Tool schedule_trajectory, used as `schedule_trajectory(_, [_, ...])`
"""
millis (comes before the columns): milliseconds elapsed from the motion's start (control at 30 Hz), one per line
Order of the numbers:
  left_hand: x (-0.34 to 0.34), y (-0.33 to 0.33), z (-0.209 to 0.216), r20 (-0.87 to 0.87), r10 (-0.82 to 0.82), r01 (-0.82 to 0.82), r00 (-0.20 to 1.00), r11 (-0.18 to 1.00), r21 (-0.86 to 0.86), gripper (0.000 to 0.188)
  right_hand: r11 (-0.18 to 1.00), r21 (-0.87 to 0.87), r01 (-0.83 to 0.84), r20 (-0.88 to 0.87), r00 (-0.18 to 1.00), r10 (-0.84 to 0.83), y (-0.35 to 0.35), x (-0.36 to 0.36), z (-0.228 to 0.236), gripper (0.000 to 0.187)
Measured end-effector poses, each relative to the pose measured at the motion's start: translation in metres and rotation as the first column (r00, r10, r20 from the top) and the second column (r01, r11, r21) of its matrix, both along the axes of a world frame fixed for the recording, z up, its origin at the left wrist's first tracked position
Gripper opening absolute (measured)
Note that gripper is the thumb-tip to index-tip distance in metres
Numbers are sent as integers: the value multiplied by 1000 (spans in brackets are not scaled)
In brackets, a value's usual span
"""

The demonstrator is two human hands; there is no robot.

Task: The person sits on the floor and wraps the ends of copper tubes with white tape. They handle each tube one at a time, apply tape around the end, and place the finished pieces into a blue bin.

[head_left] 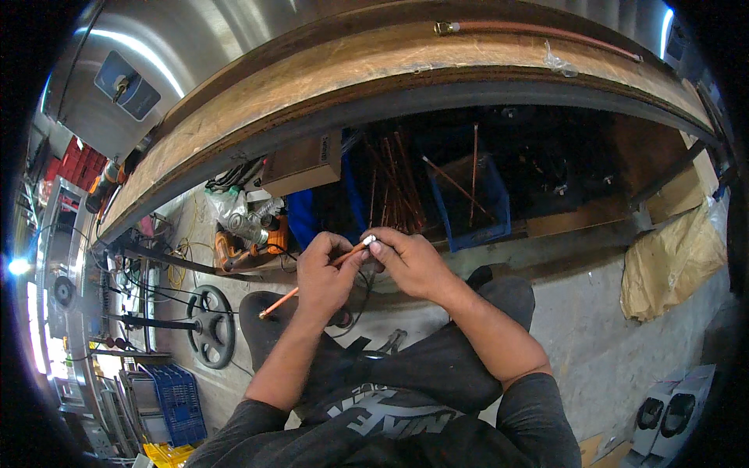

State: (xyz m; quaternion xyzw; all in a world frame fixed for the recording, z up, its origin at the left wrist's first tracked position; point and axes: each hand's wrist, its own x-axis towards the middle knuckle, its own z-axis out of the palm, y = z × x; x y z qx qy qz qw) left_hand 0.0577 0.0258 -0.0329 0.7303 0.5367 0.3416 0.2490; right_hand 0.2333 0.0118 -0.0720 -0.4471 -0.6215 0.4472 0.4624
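My left hand [322, 274] is closed around a thin copper tube [284, 301] that slants across my lap. A small brass-coloured end shows at its lower left. At the upper right end sits a small white piece [370, 240], and the fingers of my right hand [411, 264] pinch it. What this piece is cannot be made out. Both hands meet close together above my knees, in front of the workbench. Beyond them, a blue bin [477, 204] and a bundle of copper tubes [394, 179] stand on the shelf under the bench.
A wooden bench top [312, 95] curves across the front, with a longer copper tube [538, 30] on it. Underneath are a cardboard box [304, 165] and orange power tools [234, 248]. A black handwheel [211, 326] stands at left, a brown paper sack [672, 261] at right.
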Motion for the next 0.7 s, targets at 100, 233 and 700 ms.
schedule_trajectory(100, [-3,4,-6,101,-83,100,991,978,-182,20,999,33,-7,51,999,5,2,2,-5,26])
schedule_trajectory(233, [-18,11,0,253,-245,334,936,847,-415,28,993,115,-21,67,998,14,-1,2,0,23])
schedule_trajectory(700, [-22,7,5,51,-196,198,979,979,-38,15,989,135,-67,198,979,39,-2,6,8,32])
